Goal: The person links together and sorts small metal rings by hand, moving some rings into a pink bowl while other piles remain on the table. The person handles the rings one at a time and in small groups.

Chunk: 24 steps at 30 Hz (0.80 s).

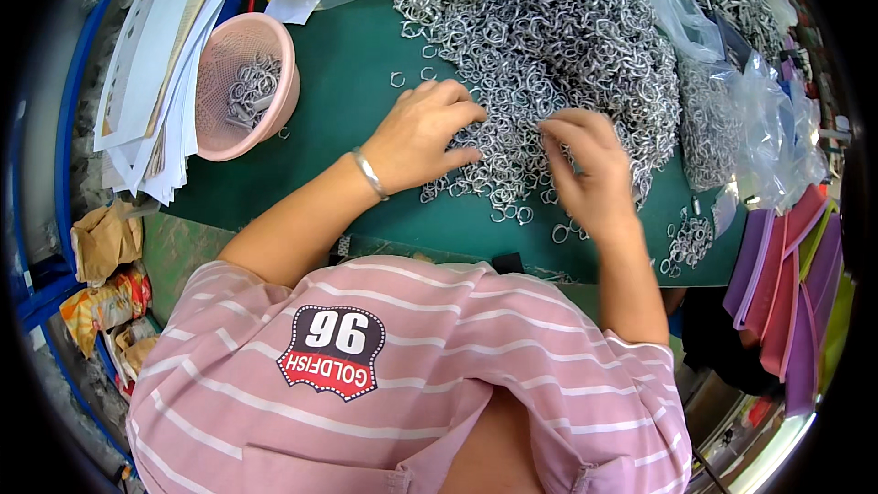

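A big heap of small silver metal rings [567,27] covers the middle and far side of the green tabletop [338,64]. At the heap's near left edge is my left hand [422,133], a metal bangle [369,174] on its wrist. Its thumb and index finger stand apart, with loose rings between and beyond them. My right hand [593,169] is over the near right part of the heap. Its thumb and fingertips come together in a pinch above the rings; whatever is between them is too small to make out.
A pink plastic basket [289,82] holding some metal pieces stands at left beside stacked papers [151,55]. Clear plastic bags [768,137] lie right of the heap. A small ring pile [688,242] sits near the right edge. Coloured strips [791,284] hang beyond it.
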Available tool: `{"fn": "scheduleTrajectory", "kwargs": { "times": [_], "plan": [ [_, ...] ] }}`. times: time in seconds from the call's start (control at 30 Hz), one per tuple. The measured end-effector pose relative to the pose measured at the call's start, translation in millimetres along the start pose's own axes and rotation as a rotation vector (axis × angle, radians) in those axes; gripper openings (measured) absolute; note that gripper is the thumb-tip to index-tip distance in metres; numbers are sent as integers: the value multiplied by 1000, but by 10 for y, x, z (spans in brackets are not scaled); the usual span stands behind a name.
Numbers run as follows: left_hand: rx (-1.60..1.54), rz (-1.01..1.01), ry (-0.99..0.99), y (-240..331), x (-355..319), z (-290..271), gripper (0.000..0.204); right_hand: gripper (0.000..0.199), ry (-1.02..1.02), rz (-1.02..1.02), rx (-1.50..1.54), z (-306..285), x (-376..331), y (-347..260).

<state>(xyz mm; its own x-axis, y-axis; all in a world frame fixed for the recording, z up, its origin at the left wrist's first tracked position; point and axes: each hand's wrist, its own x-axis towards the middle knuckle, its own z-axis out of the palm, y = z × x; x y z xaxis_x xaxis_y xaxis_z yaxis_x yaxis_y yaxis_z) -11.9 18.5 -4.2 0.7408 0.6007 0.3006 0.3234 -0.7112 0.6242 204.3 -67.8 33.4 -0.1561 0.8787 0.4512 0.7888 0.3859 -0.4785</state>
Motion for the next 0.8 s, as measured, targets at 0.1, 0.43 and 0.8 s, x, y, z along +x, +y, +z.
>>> {"fn": "scheduleTrajectory", "kwargs": {
  "times": [0.1,0.43,0.8],
  "plan": [
    [-18,-10,30,-46,29,76,23,25,-20,116,13,335,6,-98],
    [-100,-172,132,-64,17,51,13,7,-191,294,199,291,1,-2],
    [128,-226,76,-82,323,158,13,27,32,234,-251,505,194,258]
  ]
}}
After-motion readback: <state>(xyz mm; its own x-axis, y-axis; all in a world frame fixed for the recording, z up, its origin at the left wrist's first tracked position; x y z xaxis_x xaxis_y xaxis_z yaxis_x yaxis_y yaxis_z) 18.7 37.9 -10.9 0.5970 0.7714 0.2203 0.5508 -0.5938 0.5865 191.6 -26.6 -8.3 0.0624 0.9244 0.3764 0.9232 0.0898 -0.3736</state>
